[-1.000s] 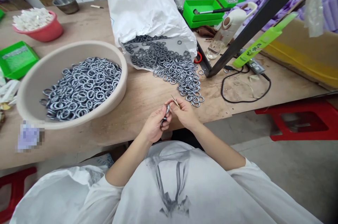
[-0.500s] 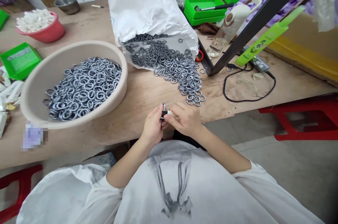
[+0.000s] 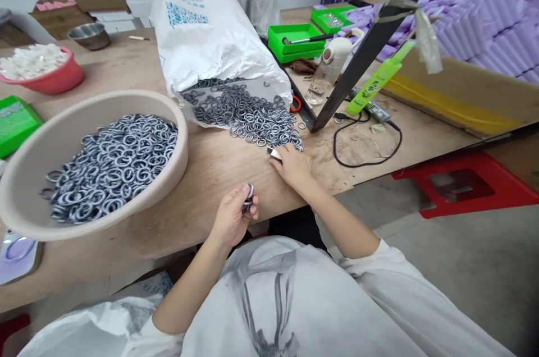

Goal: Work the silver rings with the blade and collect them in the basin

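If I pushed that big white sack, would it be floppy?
The white sack looks floppy, since its sides wrinkle. It's probably heavy: many gray rings lie in its mouth. More might slide out, as some already spill onto the table.

Rings [image 3: 251, 191] partly hidden in left hand [image 3: 233, 210]

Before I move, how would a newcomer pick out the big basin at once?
On the wooden table, find the open white sack with grey rings spilling out. Left of those rings stands the wide basin. Unlike the smaller red bowl beyond it, which holds white pieces, this one is beige and heaped with such rings.
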Demonstrator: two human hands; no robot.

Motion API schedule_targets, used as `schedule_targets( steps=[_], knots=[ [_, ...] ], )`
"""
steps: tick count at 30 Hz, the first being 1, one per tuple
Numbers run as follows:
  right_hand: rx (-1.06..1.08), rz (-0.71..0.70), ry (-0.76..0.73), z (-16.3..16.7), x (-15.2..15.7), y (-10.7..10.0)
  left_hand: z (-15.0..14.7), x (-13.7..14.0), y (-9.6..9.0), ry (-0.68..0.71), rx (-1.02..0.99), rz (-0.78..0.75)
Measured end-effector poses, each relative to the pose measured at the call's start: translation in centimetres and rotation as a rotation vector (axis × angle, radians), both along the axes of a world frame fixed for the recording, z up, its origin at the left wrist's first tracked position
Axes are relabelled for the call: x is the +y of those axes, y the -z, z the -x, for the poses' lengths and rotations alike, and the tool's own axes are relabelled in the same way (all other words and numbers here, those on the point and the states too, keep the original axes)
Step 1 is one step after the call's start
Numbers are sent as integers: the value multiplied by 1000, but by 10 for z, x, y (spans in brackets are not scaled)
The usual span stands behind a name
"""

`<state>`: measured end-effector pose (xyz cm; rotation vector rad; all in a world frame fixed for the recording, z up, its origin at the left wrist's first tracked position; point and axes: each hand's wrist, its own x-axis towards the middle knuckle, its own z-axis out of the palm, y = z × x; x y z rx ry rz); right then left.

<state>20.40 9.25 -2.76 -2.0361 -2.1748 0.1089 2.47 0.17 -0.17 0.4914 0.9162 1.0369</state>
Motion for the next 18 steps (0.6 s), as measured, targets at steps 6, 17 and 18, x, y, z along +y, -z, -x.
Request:
schedule_targets(
  steps=[6, 17, 18],
  knots=[
    [-41, 17, -67, 12, 6, -4, 11, 11, 8, -43, 10, 50],
    [731, 56, -167, 15, -14, -7, 7, 24, 16, -137, 173, -74],
    [897, 122, -235, 20, -18, -6, 5, 24, 17, -99, 174, -72]
  ],
)
